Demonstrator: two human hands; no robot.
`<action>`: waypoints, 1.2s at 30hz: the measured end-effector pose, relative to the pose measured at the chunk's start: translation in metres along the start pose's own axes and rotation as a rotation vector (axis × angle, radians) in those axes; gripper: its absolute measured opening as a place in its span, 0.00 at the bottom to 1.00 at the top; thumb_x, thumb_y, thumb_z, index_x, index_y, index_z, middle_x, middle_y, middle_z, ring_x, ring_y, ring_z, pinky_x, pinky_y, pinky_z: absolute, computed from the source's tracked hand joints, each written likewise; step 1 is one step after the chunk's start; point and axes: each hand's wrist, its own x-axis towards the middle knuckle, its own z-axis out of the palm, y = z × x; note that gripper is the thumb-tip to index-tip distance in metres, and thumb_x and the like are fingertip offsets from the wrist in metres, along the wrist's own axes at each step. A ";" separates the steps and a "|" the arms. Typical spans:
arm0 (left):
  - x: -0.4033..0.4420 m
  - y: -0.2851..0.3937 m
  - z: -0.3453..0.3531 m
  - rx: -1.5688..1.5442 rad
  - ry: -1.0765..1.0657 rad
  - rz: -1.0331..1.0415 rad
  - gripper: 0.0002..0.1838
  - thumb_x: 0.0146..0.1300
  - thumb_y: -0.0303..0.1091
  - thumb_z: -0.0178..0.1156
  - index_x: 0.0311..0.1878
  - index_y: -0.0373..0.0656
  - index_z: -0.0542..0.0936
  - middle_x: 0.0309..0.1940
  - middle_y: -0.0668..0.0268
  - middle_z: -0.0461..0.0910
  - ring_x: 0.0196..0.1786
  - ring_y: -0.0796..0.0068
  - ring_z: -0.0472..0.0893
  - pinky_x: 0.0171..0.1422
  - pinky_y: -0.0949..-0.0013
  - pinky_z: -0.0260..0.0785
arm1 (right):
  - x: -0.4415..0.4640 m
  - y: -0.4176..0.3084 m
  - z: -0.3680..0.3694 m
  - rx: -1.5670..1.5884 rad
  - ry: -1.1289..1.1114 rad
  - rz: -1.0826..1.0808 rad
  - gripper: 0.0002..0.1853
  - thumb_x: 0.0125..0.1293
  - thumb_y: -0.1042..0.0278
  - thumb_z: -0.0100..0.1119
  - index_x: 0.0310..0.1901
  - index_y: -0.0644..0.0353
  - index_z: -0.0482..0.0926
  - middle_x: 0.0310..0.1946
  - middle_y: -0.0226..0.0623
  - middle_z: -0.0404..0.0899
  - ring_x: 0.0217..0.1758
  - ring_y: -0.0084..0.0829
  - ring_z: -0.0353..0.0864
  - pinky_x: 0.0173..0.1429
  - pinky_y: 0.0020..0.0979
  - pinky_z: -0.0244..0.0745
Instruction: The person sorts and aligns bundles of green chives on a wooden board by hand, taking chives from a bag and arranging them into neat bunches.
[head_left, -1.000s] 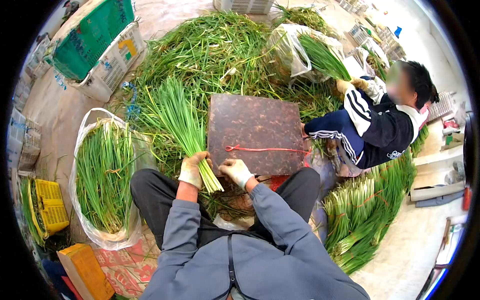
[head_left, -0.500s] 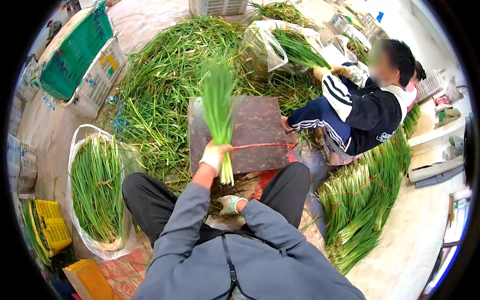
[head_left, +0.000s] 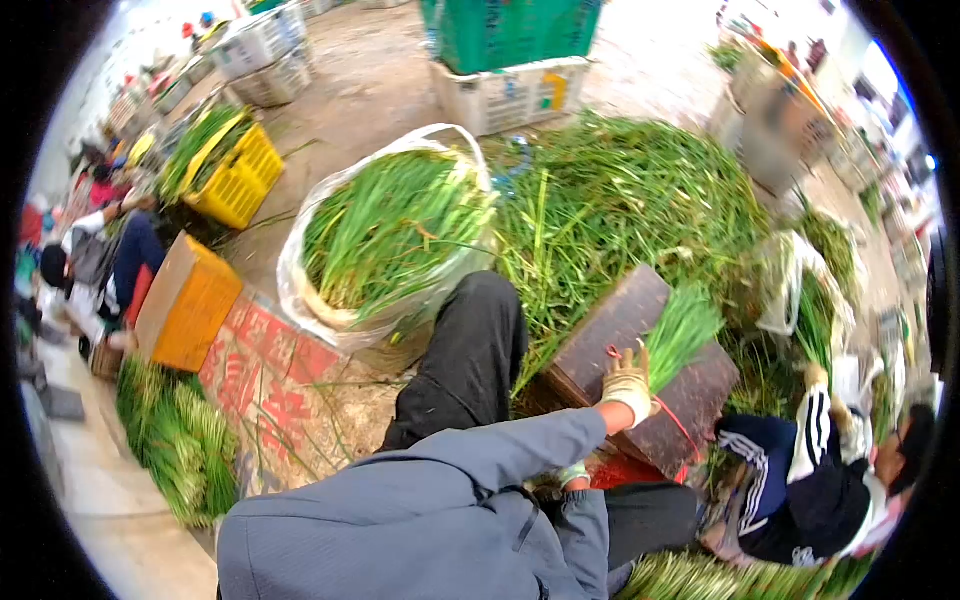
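Observation:
A bunch of chives (head_left: 685, 325) lies on a dark brown board (head_left: 610, 320), its green tips pointing away from me. My left hand (head_left: 627, 388), in a pale glove, rests at the near end of that bunch with fingers stretched out and apart. A red tie (head_left: 678, 425) runs over the board beside this hand. Lower down, close to my lap, my right hand (head_left: 572, 474) shows only in part below the left sleeve, also gloved. Its fingers are hidden, so what it holds cannot be seen.
A clear bag of chives (head_left: 400, 235) stands by my left knee. Loose greens (head_left: 630, 200) are heaped beyond the board. A co-worker (head_left: 810, 480) sits at the right. Further off are a yellow crate (head_left: 240, 175), an orange-brown box (head_left: 190, 300) and a white crate (head_left: 510, 95).
My view has swung left. The chives, held upright in my left hand before, now lie on the board, and that hand's fingers have opened. My right hand is more covered now.

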 end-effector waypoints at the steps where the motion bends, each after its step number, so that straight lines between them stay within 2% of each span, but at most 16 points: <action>1: -0.004 -0.012 -0.007 -0.048 0.094 0.110 0.55 0.56 0.57 0.69 0.79 0.41 0.51 0.77 0.47 0.54 0.80 0.47 0.53 0.79 0.57 0.58 | 0.002 -0.016 -0.001 -0.493 -0.027 -0.040 0.23 0.67 0.50 0.60 0.59 0.53 0.80 0.58 0.44 0.80 0.60 0.42 0.80 0.63 0.40 0.76; 2: -0.008 -0.034 -0.029 -0.024 0.304 0.253 0.49 0.59 0.53 0.67 0.77 0.41 0.56 0.74 0.47 0.60 0.75 0.50 0.62 0.74 0.58 0.64 | 0.007 -0.025 0.000 -0.983 -0.043 -0.086 0.21 0.66 0.50 0.62 0.54 0.53 0.84 0.54 0.46 0.83 0.57 0.43 0.83 0.60 0.40 0.78; 3: -0.017 -0.064 -0.061 0.009 0.508 0.395 0.43 0.62 0.50 0.65 0.76 0.41 0.61 0.70 0.46 0.66 0.70 0.54 0.71 0.70 0.58 0.69 | 0.008 -0.016 0.012 -0.574 0.197 -0.150 0.17 0.57 0.51 0.71 0.38 0.57 0.88 0.42 0.50 0.86 0.46 0.49 0.85 0.52 0.41 0.80; 5: -0.087 -0.105 -0.205 -0.296 0.330 0.159 0.30 0.67 0.43 0.61 0.69 0.40 0.70 0.58 0.50 0.78 0.49 0.60 0.84 0.55 0.60 0.78 | 0.019 -0.009 0.022 -0.566 0.159 -0.207 0.24 0.54 0.51 0.74 0.47 0.60 0.85 0.44 0.50 0.85 0.47 0.49 0.85 0.53 0.42 0.79; 6: -0.050 -0.183 -0.198 0.094 1.041 0.351 0.24 0.67 0.39 0.61 0.64 0.40 0.75 0.48 0.54 0.83 0.32 0.65 0.83 0.42 0.62 0.79 | 0.021 -0.008 0.028 -0.574 0.143 -0.219 0.24 0.54 0.51 0.74 0.47 0.60 0.85 0.44 0.50 0.85 0.47 0.49 0.85 0.53 0.42 0.79; 8: -0.044 -0.300 -0.247 -0.398 1.124 0.184 0.23 0.63 0.41 0.64 0.60 0.44 0.79 0.55 0.51 0.82 0.56 0.56 0.82 0.62 0.61 0.73 | 0.025 -0.007 0.032 -0.439 0.059 -0.280 0.28 0.57 0.63 0.73 0.58 0.63 0.78 0.46 0.47 0.86 0.49 0.41 0.87 0.53 0.37 0.81; 10: -0.060 -0.399 -0.287 0.062 0.919 -0.424 0.40 0.59 0.51 0.69 0.70 0.38 0.70 0.68 0.44 0.71 0.70 0.52 0.72 0.74 0.59 0.64 | 0.022 -0.021 0.035 -0.434 0.037 -0.242 0.28 0.57 0.65 0.73 0.59 0.63 0.76 0.47 0.45 0.86 0.49 0.39 0.87 0.53 0.35 0.81; 12: -0.076 -0.468 -0.295 0.096 0.672 -0.686 0.60 0.46 0.59 0.76 0.74 0.31 0.59 0.68 0.41 0.70 0.72 0.50 0.70 0.75 0.59 0.63 | 0.029 -0.031 0.037 -0.402 0.023 -0.193 0.30 0.58 0.63 0.73 0.61 0.63 0.74 0.47 0.46 0.86 0.51 0.39 0.86 0.54 0.35 0.81; 13: -0.069 -0.528 -0.283 -0.080 0.582 -0.597 0.65 0.43 0.58 0.77 0.76 0.31 0.55 0.65 0.42 0.74 0.67 0.50 0.75 0.73 0.60 0.66 | 0.032 -0.041 0.036 -0.400 0.037 -0.194 0.30 0.58 0.63 0.73 0.61 0.63 0.74 0.47 0.46 0.86 0.51 0.39 0.86 0.54 0.35 0.81; 15: -0.069 -0.538 -0.268 -0.041 0.415 -0.678 0.66 0.42 0.54 0.79 0.77 0.30 0.51 0.62 0.43 0.76 0.63 0.49 0.78 0.70 0.62 0.69 | 0.024 -0.066 0.033 -0.466 0.092 -0.212 0.30 0.59 0.60 0.73 0.61 0.63 0.74 0.49 0.49 0.85 0.54 0.43 0.85 0.57 0.37 0.79; 22: -0.044 -0.555 -0.277 -0.055 0.431 -0.571 0.73 0.36 0.54 0.82 0.79 0.33 0.47 0.61 0.42 0.77 0.62 0.50 0.79 0.69 0.61 0.69 | 0.032 -0.139 0.018 -0.408 0.085 -0.256 0.27 0.61 0.60 0.71 0.59 0.63 0.78 0.52 0.51 0.84 0.57 0.42 0.83 0.61 0.36 0.75; 25: -0.034 -0.582 -0.286 -0.097 0.482 -0.506 0.61 0.36 0.48 0.81 0.74 0.34 0.61 0.60 0.45 0.78 0.61 0.51 0.79 0.68 0.62 0.70 | 0.026 -0.199 0.002 -0.425 0.047 -0.325 0.24 0.62 0.63 0.68 0.58 0.64 0.79 0.51 0.47 0.84 0.57 0.37 0.82 0.62 0.34 0.74; 27: -0.068 -0.537 -0.341 -0.256 0.441 -0.430 0.40 0.36 0.41 0.81 0.56 0.35 0.79 0.47 0.53 0.85 0.50 0.58 0.84 0.59 0.62 0.74 | 0.030 -0.236 -0.012 -0.434 0.128 -0.478 0.22 0.63 0.66 0.66 0.57 0.66 0.79 0.49 0.44 0.85 0.52 0.36 0.85 0.56 0.32 0.78; 29: -0.075 -0.558 -0.361 -0.588 0.483 -0.286 0.31 0.42 0.36 0.79 0.52 0.36 0.81 0.43 0.57 0.86 0.45 0.62 0.85 0.53 0.61 0.76 | 0.035 -0.274 -0.021 -0.244 0.158 -0.447 0.20 0.63 0.68 0.66 0.55 0.68 0.80 0.46 0.45 0.86 0.47 0.33 0.86 0.54 0.32 0.80; 31: -0.098 -0.537 -0.389 -0.892 0.366 -0.245 0.24 0.50 0.31 0.74 0.51 0.36 0.82 0.41 0.60 0.86 0.42 0.66 0.85 0.50 0.61 0.77 | 0.011 -0.361 -0.003 0.109 0.112 -0.352 0.12 0.67 0.71 0.62 0.49 0.68 0.81 0.36 0.35 0.84 0.30 0.20 0.82 0.34 0.23 0.78; 36: -0.137 -0.472 -0.394 -1.223 0.401 -0.239 0.17 0.57 0.29 0.70 0.51 0.37 0.83 0.39 0.61 0.86 0.37 0.69 0.85 0.45 0.64 0.79 | 0.066 -0.447 0.092 0.100 -0.127 -0.623 0.15 0.67 0.64 0.62 0.49 0.67 0.83 0.39 0.39 0.87 0.37 0.25 0.85 0.47 0.28 0.80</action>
